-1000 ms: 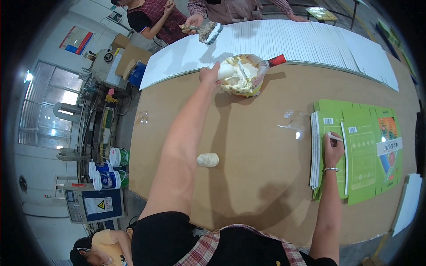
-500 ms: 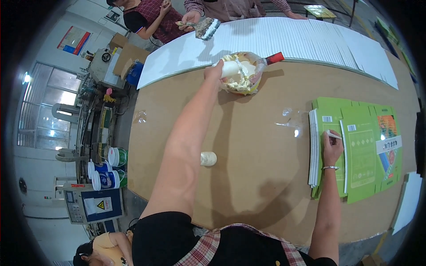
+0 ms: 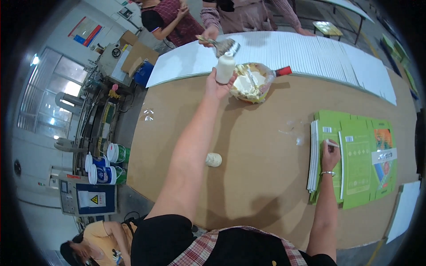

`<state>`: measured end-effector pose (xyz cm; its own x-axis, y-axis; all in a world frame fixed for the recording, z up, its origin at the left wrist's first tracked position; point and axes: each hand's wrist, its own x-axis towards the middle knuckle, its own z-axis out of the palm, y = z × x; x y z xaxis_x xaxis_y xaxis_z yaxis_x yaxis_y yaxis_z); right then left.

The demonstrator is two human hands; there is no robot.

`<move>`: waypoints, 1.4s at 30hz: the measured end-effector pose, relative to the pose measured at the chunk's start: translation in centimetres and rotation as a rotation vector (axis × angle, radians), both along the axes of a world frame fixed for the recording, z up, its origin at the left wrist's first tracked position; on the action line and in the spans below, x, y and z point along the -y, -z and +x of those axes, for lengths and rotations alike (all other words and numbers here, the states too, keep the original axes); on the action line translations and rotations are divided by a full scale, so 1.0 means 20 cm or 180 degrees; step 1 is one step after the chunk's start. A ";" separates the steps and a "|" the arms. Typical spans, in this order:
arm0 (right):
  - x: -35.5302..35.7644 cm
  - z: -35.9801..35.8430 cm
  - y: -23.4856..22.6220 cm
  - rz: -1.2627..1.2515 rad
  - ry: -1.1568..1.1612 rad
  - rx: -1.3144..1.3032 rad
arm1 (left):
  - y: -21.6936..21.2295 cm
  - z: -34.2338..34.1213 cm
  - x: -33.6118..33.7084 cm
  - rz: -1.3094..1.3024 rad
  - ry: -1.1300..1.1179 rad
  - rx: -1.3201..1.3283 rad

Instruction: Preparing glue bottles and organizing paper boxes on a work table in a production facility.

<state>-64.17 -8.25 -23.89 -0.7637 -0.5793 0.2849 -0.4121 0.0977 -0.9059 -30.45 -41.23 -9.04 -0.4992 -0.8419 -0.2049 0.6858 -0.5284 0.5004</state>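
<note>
My left hand reaches far across the brown table and grips a white bottle upright, just left of a clear bowl of pale glue with a red-handled brush in it. My right hand rests on a stack of flat green cartons at the right and pinches a thin white stick. A small white lump lies on the table beside my left forearm.
Across the table, another person's hand holds a wide brush over rows of white sheets. A second person stands beside them. White buckets and a machine stand at the left; someone in yellow sits below.
My left hand has left the bowl's rim and now holds the white bottle lifted beside the bowl. My right hand has stayed on the green cartons.
</note>
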 end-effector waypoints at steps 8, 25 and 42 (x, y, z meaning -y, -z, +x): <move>-0.02 -0.03 0.00 0.0045 -0.0057 0.0034 | -0.09 -0.12 -0.68 -0.0011 0.0210 -0.0961; -0.09 0.68 -1.13 -0.0095 -0.3589 0.0476 | 0.00 0.04 -1.74 0.0896 0.0325 0.0354; -0.35 0.87 -1.33 0.0121 -0.4697 -0.1454 | -0.08 0.14 -2.09 0.0575 0.0235 0.0631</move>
<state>-46.73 -1.32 2.69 0.6197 -0.7272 0.2952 -0.3917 -0.6125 -0.6865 -27.70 0.48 -7.40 -0.4930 -0.7457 -0.4481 0.5402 -0.6662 0.5142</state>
